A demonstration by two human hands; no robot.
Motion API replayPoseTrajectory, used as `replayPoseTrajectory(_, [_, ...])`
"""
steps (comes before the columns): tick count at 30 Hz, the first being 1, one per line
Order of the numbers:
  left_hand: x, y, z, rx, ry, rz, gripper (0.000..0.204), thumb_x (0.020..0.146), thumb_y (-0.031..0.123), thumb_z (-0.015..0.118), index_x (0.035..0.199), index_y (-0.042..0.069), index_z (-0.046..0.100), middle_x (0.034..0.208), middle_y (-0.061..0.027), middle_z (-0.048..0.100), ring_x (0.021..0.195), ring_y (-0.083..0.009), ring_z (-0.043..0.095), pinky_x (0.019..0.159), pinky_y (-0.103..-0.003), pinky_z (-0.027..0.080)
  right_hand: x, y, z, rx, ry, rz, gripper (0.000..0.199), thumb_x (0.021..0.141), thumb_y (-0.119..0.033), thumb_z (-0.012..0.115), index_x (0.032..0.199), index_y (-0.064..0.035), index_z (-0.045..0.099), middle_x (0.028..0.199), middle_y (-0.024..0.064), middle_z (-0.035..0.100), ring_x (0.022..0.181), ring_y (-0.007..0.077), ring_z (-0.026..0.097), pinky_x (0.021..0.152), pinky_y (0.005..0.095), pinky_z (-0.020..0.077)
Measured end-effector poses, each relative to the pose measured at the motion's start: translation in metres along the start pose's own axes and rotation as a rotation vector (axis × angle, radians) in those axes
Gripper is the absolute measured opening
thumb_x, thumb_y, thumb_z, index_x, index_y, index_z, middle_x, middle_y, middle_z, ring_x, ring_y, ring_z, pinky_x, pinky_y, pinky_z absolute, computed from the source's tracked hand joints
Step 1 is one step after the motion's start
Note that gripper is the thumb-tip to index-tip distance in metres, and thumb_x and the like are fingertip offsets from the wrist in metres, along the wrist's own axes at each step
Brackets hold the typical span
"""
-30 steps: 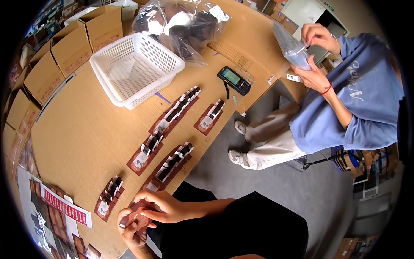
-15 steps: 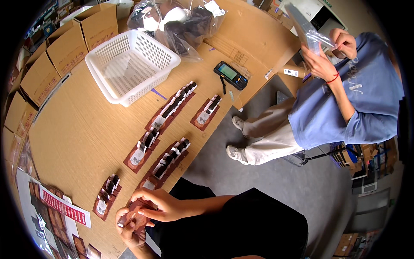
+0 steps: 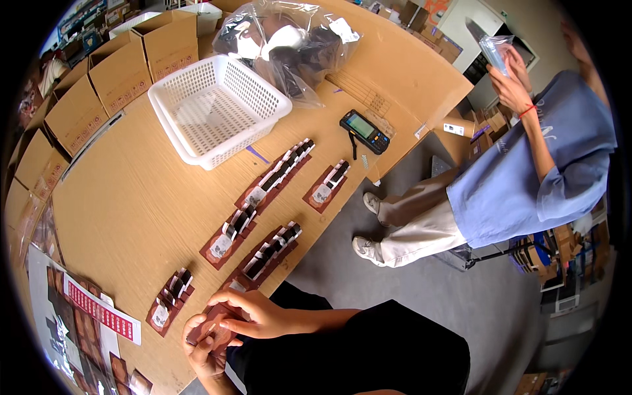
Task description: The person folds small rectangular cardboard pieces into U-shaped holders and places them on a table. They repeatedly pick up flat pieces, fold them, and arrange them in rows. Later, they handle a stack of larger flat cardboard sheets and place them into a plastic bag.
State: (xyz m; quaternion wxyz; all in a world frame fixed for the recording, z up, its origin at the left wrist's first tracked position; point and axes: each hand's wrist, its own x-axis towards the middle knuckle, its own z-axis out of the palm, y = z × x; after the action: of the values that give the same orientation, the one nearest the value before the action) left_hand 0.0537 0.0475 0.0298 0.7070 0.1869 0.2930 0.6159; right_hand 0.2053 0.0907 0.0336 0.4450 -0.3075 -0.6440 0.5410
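Close to the table's near edge, my left hand (image 3: 205, 349) and my right hand (image 3: 253, 315) both grip a reddish-brown printed card (image 3: 214, 329). My right fingers lie over its upper side, while the left thumb and fingers pinch its lower end. Just beyond my right hand lies an overlapping row of similar brown cards (image 3: 242, 279), bearing small black and white pieces. Another long row (image 3: 258, 195) runs farther out on the table. To the left sits a shorter stack (image 3: 161, 316), and a small one (image 3: 322, 192) rests near the right edge.
A white perforated basket (image 3: 204, 155) stands beyond the cards, near a clear plastic bag (image 3: 289, 56) of dark and white items. A handheld scanner (image 3: 364, 131) lies right of it. Open cardboard boxes (image 3: 118, 76) line the left. Across the table edge, a person in blue (image 3: 533, 178) holds a clear packet.
The card in my hands is tilted differently, with more of its face showing. My view has shifted slightly, and the other person's hands and packet have changed position.
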Motion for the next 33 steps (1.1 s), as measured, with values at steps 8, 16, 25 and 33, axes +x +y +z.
replayPoseTrajectory(8, [-0.001,-0.001,-0.002,0.004,0.031,0.028,0.047,0.068,0.003,0.056,0.111,-0.005,0.04,0.094,-0.0288,0.053,0.073,-0.0354,0.06,0.051,-0.041,0.056,0.002,-0.003,-0.001,-0.028,-0.021,0.03,0.03,0.077,-0.008,0.054,0.105,-0.0042,0.044,0.07,0.0098,0.055,0.061,0.018,0.056,0.054,0.0266,0.0425])
replayPoseTrajectory(16, [0.001,-0.004,-0.009,-0.164,-0.108,0.013,0.052,0.063,0.0,0.048,0.113,-0.006,0.039,0.104,-0.0347,0.046,0.089,-0.0459,0.053,0.062,-0.051,0.053,0.0,0.003,0.0,-0.027,0.006,-0.066,0.034,0.078,-0.004,0.055,0.11,-0.0021,0.043,0.066,0.0042,0.051,0.056,0.0071,0.048,0.049,0.0215,0.0376])
replayPoseTrajectory(25, [0.006,0.031,0.018,-0.124,-0.073,-0.087,0.059,0.066,-0.005,0.042,0.123,-0.003,0.032,0.116,-0.0257,0.042,0.103,-0.0414,0.047,0.082,-0.054,0.044,0.018,0.005,0.001,0.094,0.066,-0.042,0.036,0.083,-0.006,0.051,0.116,0.004,0.04,0.106,0.0125,0.052,0.081,0.012,0.055,0.068,0.0235,0.0456])
replayPoseTrajectory(33, [0.014,0.04,0.018,-0.145,-0.126,-0.05,0.048,0.077,-0.012,0.036,0.124,-0.002,0.031,0.115,-0.021,0.045,0.101,-0.0331,0.051,0.082,-0.043,0.049,0.038,-0.003,0.005,-0.005,0.145,-0.113,0.033,0.085,-0.006,0.046,0.116,0.0034,0.039,0.078,0.0049,0.053,0.06,0.0045,0.045,0.054,0.0167,0.0369])
